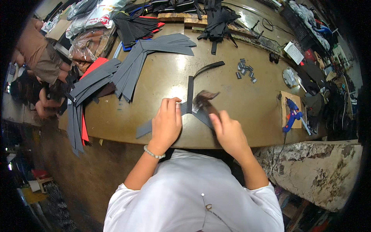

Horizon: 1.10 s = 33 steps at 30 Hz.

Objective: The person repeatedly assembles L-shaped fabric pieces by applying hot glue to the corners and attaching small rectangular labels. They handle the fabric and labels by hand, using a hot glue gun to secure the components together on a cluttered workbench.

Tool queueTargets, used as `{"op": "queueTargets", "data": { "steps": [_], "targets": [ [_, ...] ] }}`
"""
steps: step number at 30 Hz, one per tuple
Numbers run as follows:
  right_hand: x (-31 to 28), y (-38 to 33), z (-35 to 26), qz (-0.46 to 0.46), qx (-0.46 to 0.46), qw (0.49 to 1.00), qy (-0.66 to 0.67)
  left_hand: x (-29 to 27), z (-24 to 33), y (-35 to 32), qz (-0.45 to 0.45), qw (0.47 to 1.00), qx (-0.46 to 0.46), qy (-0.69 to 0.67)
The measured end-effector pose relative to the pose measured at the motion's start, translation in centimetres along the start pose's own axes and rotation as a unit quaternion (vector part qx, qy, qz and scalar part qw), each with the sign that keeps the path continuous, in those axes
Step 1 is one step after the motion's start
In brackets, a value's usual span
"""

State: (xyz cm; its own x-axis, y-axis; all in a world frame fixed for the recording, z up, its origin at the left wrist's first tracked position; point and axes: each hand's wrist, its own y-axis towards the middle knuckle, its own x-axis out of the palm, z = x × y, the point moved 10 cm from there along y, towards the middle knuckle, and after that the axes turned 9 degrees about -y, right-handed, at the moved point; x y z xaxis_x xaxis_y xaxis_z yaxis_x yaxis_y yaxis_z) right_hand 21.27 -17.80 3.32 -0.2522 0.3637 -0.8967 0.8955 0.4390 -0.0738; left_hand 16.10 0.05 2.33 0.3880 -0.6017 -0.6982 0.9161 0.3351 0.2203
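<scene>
My left hand [167,121] lies closed over a flat grey strip [144,130] near the table's front edge, fingertips beside a narrow black strap [190,91]. That strap stands across the grey strip, and its thin end [208,67] curves away to the far right. Wrapped round the handle of a hammer [206,103], my right hand [232,133] holds the tool beside the strap. Motion blurs the hammer's head, so I cannot tell whether it touches the strips. Small dark grey metal-looking pieces [243,69] lie loose farther right.
Fanned grey strips [133,69] and red strips [87,129] cover the table's left side, some overhanging. Black strips [216,21] lie at the back. A blue glue gun [292,115] rests on cardboard at right. Another person [42,58] is at the far left.
</scene>
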Motion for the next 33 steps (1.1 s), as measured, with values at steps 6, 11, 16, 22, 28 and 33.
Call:
{"op": "queueTargets", "data": {
  "steps": [6,11,16,22,28,33],
  "targets": [
    [-7.7,-2.1,11.4,0.27,0.121,0.953,-0.072,0.9,2.2,0.0,0.018,0.994,0.016,0.105],
    [-8.4,-2.5,17.1,0.295,0.212,0.9,-0.242,1.2,1.3,0.2,0.008,0.996,-0.019,0.082],
    [-6.8,-2.9,17.8,0.312,0.207,0.889,-0.264,-0.2,0.7,-0.2,0.001,0.999,-0.007,0.035],
    [-6.8,-2.3,17.5,0.31,0.208,0.885,-0.28,-2.2,-0.7,-2.0,-0.038,0.998,0.044,0.028],
    [-6.6,-2.1,17.4,0.286,0.206,0.892,-0.285,-0.3,1.5,2.1,-0.118,0.983,0.127,-0.055],
    [-6.6,-2.4,17.4,0.296,0.2,0.89,-0.283,-8.1,3.8,8.9,-0.078,0.978,0.181,-0.072]
  ]
}}
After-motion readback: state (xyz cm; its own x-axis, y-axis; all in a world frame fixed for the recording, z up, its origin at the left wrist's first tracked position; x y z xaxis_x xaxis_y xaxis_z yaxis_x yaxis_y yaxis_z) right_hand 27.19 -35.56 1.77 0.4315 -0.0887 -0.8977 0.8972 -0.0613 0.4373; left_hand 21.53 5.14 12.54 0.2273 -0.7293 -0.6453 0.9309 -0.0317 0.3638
